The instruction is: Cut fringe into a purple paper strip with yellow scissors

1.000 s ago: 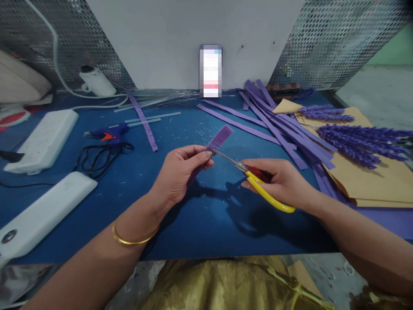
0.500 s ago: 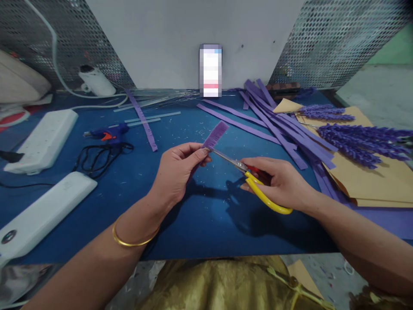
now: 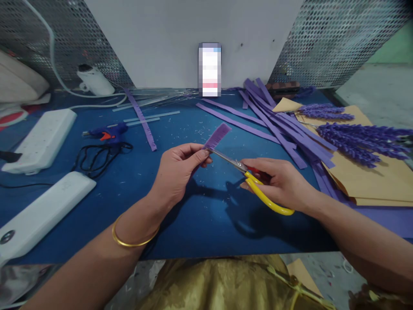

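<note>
passable: front tabletop (image 3: 200, 234) | blocked mid: scissors (image 3: 240, 167) | blocked right: purple strips (image 3: 300, 136)

In the middle of the frame: one left hand (image 3: 176, 174), one right hand (image 3: 282, 181), one pair of scissors (image 3: 239, 166), one held purple strip (image 3: 218, 135). Toward the left: one nicked purple strip (image 3: 142, 120), one glue gun (image 3: 118, 132), one bangle (image 3: 134, 244). Upper centre: one phone (image 3: 210, 69). At right, piled strips (image 3: 305, 135) and lavender sprigs (image 3: 351, 140) overlap too much to count.

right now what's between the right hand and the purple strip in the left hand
The scissors, held in the right hand and pointing at the purple strip, tips close by the left hand; the head view shows this.
</note>
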{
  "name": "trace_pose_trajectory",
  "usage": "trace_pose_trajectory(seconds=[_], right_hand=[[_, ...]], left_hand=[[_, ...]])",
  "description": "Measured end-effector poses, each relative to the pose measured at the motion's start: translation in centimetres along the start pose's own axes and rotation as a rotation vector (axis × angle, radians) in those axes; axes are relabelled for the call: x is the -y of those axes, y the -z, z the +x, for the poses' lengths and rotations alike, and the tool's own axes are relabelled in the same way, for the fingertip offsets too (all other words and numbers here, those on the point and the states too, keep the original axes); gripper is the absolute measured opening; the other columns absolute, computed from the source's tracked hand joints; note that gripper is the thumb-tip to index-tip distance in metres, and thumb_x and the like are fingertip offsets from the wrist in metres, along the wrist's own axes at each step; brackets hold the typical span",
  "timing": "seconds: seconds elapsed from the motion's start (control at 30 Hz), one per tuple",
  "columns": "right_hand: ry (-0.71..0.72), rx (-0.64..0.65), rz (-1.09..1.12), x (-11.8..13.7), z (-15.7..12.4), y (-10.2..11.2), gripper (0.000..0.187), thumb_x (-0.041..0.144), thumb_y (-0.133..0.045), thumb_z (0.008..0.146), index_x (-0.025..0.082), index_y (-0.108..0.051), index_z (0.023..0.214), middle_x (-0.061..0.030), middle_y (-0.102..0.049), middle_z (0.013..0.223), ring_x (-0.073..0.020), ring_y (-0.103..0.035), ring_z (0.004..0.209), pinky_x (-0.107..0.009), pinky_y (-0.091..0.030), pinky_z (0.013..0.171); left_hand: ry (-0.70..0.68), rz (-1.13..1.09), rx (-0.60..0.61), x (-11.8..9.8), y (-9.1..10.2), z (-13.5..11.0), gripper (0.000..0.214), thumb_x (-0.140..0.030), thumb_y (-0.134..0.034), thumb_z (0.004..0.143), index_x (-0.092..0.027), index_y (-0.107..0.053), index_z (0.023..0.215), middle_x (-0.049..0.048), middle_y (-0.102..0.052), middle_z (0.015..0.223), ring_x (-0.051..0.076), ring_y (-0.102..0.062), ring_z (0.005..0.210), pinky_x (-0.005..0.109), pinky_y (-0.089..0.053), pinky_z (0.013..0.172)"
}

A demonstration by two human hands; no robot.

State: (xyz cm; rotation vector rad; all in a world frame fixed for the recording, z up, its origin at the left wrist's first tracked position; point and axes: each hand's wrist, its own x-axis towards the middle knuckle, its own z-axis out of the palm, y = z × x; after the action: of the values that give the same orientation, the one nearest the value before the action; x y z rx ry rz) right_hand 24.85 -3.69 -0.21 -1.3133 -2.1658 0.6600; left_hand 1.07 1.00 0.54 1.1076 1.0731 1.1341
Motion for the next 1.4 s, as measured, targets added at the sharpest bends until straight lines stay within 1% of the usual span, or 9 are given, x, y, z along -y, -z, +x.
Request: trace_pose_trajectory(seconds=[0.13,0.37,0.47,0.57,0.67,0.83,1.1,1.23,1.4], right_hand=[[0.027,-0.011,-0.036,-0.08,-0.17,0.12,0.038,0.046,-0.065,0.090,0.017,-0.071,0.114,-0.0083,-0.072,0.091,-0.0160,-0.060,0.068,-0.024,-0.045,0.060],[0.041,-0.022,-0.068,0.12,-0.11,0.20,0.038,0.044,-0.066,0.090,0.016,-0.070,0.115,-0.0063,-0.068,0.082,-0.0146,-0.054,0.062,-0.024,-0.042,0.058],[0.046,-0.021,-0.072,0.26,-0.03,0.24,0.036,0.043,-0.066,0.090,0.015,-0.071,0.112,-0.0044,-0.065,0.076,-0.0138,-0.050,0.060,-0.024,-0.040,0.057],[0.029,-0.010,-0.049,0.28,0.08,0.13,0.034,0.044,-0.066,0.090,0.016,-0.072,0.108,-0.0053,-0.066,0.080,-0.0138,-0.051,0.061,-0.024,-0.039,0.056],[0.005,0.007,-0.028,0.20,0.18,-0.05,0.033,0.044,-0.066,0.090,0.018,-0.071,0.109,-0.0060,-0.069,0.086,-0.0143,-0.055,0.064,-0.024,-0.040,0.057],[0.035,0.010,-0.058,0.13,0.14,-0.02,0.037,0.044,-0.066,0.090,0.015,-0.069,0.114,-0.0044,-0.065,0.079,-0.0139,-0.052,0.061,-0.025,-0.039,0.058],[0.051,0.001,-0.065,0.31,-0.07,0.18,0.038,0.045,-0.064,0.091,0.015,-0.070,0.113,-0.0034,-0.063,0.076,-0.0134,-0.049,0.060,-0.024,-0.037,0.056],[0.048,-0.007,-0.062,0.29,-0.02,0.16,0.035,0.042,-0.064,0.091,0.014,-0.071,0.110,-0.0043,-0.064,0.078,-0.0139,-0.050,0.061,-0.025,-0.038,0.057],[0.039,-0.019,-0.062,0.16,0.16,-0.04,0.036,0.043,-0.065,0.090,0.015,-0.071,0.111,-0.0060,-0.068,0.082,-0.0142,-0.053,0.061,-0.025,-0.039,0.057]], left_hand=[[0.018,0.000,-0.006,-0.06,-0.01,0.00,0.016,-0.030,-0.084,0.069,-0.018,-0.077,0.075,0.0020,-0.072,0.067,0.013,-0.063,0.064,0.024,-0.049,0.066],[0.071,-0.046,0.001,-0.26,-0.18,0.03,0.015,-0.029,-0.085,0.067,-0.018,-0.077,0.073,0.0025,-0.072,0.066,0.013,-0.064,0.063,0.025,-0.050,0.066],[0.068,-0.058,0.000,-0.25,-0.21,0.00,0.014,-0.028,-0.084,0.068,-0.018,-0.077,0.074,0.0022,-0.072,0.066,0.012,-0.063,0.063,0.024,-0.049,0.066],[0.052,-0.056,0.003,-0.15,-0.19,0.00,0.011,-0.027,-0.083,0.070,-0.018,-0.078,0.074,0.0015,-0.072,0.065,0.011,-0.062,0.063,0.022,-0.048,0.065],[0.047,-0.042,0.003,-0.08,-0.21,0.02,0.011,-0.026,-0.083,0.070,-0.018,-0.077,0.073,0.0013,-0.072,0.064,0.011,-0.062,0.062,0.022,-0.048,0.065],[0.054,-0.039,0.007,-0.08,-0.24,0.00,0.011,-0.026,-0.083,0.069,-0.018,-0.077,0.072,0.0017,-0.071,0.063,0.012,-0.063,0.062,0.023,-0.049,0.064],[0.052,-0.080,0.037,-0.04,-0.17,-0.02,0.009,-0.025,-0.083,0.070,-0.018,-0.078,0.073,0.0005,-0.072,0.064,0.010,-0.063,0.062,0.019,-0.048,0.062],[0.053,-0.097,0.048,0.01,-0.16,0.03,0.008,-0.024,-0.083,0.072,-0.018,-0.078,0.074,0.0002,-0.073,0.065,0.009,-0.063,0.063,0.018,-0.048,0.062],[0.044,-0.081,0.034,0.21,-0.07,0.11,0.009,-0.025,-0.081,0.074,-0.018,-0.078,0.077,0.0006,-0.073,0.065,0.010,-0.063,0.062,0.019,-0.049,0.064]])
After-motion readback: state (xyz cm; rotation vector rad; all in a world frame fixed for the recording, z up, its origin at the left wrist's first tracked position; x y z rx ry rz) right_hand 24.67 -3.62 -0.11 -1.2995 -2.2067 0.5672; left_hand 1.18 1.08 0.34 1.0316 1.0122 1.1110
